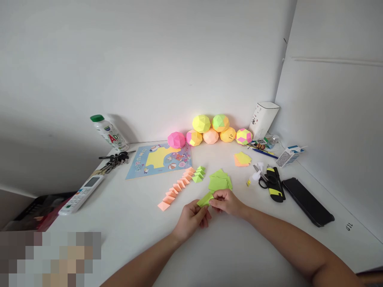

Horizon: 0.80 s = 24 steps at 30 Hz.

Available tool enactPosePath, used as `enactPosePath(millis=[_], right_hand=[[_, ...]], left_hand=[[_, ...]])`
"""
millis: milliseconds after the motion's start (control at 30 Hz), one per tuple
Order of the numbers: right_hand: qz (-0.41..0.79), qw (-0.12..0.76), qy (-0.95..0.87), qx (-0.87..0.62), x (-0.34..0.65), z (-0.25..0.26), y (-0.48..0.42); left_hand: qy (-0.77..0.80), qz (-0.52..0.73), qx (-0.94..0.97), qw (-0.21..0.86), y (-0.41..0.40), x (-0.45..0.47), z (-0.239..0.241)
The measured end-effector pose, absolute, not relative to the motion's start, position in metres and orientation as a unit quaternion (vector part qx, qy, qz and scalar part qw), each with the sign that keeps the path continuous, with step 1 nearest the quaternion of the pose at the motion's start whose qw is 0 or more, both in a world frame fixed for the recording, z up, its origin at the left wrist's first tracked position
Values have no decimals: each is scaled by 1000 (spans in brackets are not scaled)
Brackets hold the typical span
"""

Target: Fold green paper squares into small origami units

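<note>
Nearest the camera, our forearms (pixel 278 233) reach toward the green stack (pixel 220 182). Just on its near side, our left hand (pixel 191 217) and right hand (pixel 227 201) pinch a green strip (pixel 205 199) between closed thumbs and fingers; it seems partly folded. Left of the stack, the short row of green pieces (pixel 198 174) and, farther left, the longer orange row (pixel 177 187) look finished. The stack's sheets appear unfolded, so more remain. Behind it, the paper balls (pixel 210 136) look complete.
</note>
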State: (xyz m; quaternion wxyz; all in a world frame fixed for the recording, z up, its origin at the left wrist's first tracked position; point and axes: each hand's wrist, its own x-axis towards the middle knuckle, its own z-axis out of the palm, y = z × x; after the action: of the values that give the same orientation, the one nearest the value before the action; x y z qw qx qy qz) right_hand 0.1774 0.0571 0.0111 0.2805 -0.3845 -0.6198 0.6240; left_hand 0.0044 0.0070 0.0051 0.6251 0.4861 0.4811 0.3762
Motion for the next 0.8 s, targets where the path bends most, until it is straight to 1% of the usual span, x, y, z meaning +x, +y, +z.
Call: enactPosePath(millis=[267, 433, 667, 800], right_hand=[[620, 279, -629, -376, 177, 11, 56], [605, 267, -665, -348, 178, 8, 56], [574, 262, -683, -367, 175, 9, 54], [581, 266, -678, -363, 176, 11, 53]], left_hand=[[483, 371, 487, 626, 6, 5, 7], [478, 376, 495, 621, 6, 4, 5], [475, 362, 532, 600, 3, 4, 1], [478, 355, 543, 592, 2, 4, 3]])
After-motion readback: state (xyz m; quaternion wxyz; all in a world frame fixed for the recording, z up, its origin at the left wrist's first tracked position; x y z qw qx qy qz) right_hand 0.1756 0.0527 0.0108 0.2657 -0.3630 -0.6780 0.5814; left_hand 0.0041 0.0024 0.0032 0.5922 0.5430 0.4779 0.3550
